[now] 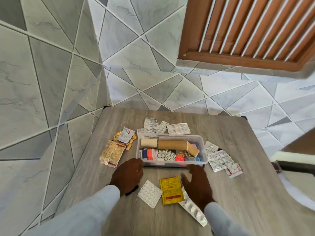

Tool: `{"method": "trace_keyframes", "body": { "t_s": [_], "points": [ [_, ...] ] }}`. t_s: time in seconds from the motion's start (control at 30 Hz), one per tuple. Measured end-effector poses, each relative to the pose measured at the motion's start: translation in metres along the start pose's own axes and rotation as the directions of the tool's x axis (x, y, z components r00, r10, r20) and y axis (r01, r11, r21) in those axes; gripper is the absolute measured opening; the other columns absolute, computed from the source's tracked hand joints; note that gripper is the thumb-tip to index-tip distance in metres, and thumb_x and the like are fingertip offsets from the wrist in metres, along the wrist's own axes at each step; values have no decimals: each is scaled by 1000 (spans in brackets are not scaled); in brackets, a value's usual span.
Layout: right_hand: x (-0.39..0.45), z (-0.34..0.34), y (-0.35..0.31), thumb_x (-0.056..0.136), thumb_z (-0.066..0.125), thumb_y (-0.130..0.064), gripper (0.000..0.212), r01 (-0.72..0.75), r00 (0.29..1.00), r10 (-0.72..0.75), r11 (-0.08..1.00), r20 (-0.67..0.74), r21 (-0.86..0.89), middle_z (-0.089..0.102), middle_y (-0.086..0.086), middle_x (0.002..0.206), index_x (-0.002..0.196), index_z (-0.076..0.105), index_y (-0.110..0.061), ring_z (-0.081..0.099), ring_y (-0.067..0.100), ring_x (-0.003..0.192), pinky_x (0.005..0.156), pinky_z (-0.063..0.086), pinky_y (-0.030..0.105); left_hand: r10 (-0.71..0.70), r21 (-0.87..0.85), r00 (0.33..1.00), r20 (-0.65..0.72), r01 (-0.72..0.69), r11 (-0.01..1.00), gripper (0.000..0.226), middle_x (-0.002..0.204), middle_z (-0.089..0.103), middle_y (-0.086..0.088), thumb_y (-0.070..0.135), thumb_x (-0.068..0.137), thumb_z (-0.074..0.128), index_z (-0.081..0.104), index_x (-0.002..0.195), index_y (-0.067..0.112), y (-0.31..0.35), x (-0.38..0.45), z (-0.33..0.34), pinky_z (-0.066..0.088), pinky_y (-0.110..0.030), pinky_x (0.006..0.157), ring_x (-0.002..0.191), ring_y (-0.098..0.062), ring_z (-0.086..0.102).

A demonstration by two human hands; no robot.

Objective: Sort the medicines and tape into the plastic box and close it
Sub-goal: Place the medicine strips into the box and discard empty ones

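A clear plastic box (203,151) stands open in the middle of the wooden table (238,193). Inside lie a tan tape roll (175,145) and several blister packs and red cartons. My left hand (127,176) rests by the box's near left corner with its fingers curled, holding nothing. My right hand (197,183) hovers just in front of the box's near edge, fingers spread and empty. Between my hands lie a white pill strip (149,193) and a yellow sachet (171,190). A silver blister strip (194,211) lies partly under my right wrist.
Gold foil sachets (113,153) lie left of the box. Silver strips (178,128) lie behind it, with the lid (140,130) partly visible there. More packs (219,159) sit to its right. Tiled walls stand behind and to the left. A dark chair edge (293,166) is at right.
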State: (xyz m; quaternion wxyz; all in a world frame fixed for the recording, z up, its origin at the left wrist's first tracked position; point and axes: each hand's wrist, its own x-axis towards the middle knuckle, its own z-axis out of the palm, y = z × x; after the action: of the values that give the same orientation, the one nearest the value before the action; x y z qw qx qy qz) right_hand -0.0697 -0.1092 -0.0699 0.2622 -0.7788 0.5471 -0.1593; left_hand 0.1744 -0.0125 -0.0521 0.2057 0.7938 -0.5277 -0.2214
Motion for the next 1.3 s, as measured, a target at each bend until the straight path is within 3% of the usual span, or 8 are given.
{"method": "trace_keyframes", "body": {
  "t_s": [0.07,0.17,0.3,0.43,0.67,0.87,1.07,1.3],
  "points": [
    [-21,6,16,77,65,-58,69,-180,966,207,969,156,-167,53,3,131,135,44,-26,49,25,122,98,43,39,1,66,997,72,-6,998,28,121,58,5,31,92,50,57,118,26,-14,-11,5,42,-27,91,110,-17,54],
    [-42,9,23,65,65,-73,90,-316,901,373,914,221,-256,47,2,135,139,36,-31,45,28,125,99,40,44,40,114,992,117,-54,992,32,119,58,4,41,88,55,56,117,28,-24,-25,13,41,-27,90,107,-15,52],
    [-58,17,19,66,70,-64,81,-324,885,423,860,193,-394,47,3,130,132,38,-31,44,30,123,99,39,47,44,213,982,183,-84,973,54,131,50,5,52,82,60,47,129,29,-24,-34,26,40,-34,100,119,-17,46],
    [-64,20,13,68,70,-61,77,-353,871,464,819,161,-452,47,3,130,130,38,-29,43,30,123,99,37,49,-102,306,980,170,46,951,75,151,31,0,52,80,62,29,143,30,-31,-36,37,33,-45,110,138,-25,29],
    [-65,6,22,57,75,-65,88,-513,790,594,777,155,-364,47,7,129,128,40,-27,45,33,122,99,36,47,-129,357,976,174,60,932,56,145,40,-4,35,90,54,33,140,23,-48,-37,39,39,-40,103,128,-25,42],
    [-47,-4,2,46,73,-76,90,-474,865,495,861,86,-183,48,8,116,114,52,-20,52,32,111,94,46,46,-179,267,971,156,133,954,71,132,45,-5,41,80,63,29,141,29,-47,-30,35,39,-41,99,121,-27,43],
    [-29,12,-23,51,73,-73,88,-366,900,403,906,165,-215,48,6,120,118,50,-21,48,30,116,96,45,44,-147,292,977,154,97,951,59,133,45,-2,39,82,62,38,134,30,-38,-28,40,40,-40,100,121,-24,45],
    [-14,27,-27,57,72,-71,92,-257,890,350,915,294,-313,48,6,129,130,42,-22,46,28,120,97,44,42,-344,330,936,68,305,893,62,136,45,-7,43,86,60,33,139,24,-34,-23,40,43,-40,96,124,-27,44]
  ]
}}
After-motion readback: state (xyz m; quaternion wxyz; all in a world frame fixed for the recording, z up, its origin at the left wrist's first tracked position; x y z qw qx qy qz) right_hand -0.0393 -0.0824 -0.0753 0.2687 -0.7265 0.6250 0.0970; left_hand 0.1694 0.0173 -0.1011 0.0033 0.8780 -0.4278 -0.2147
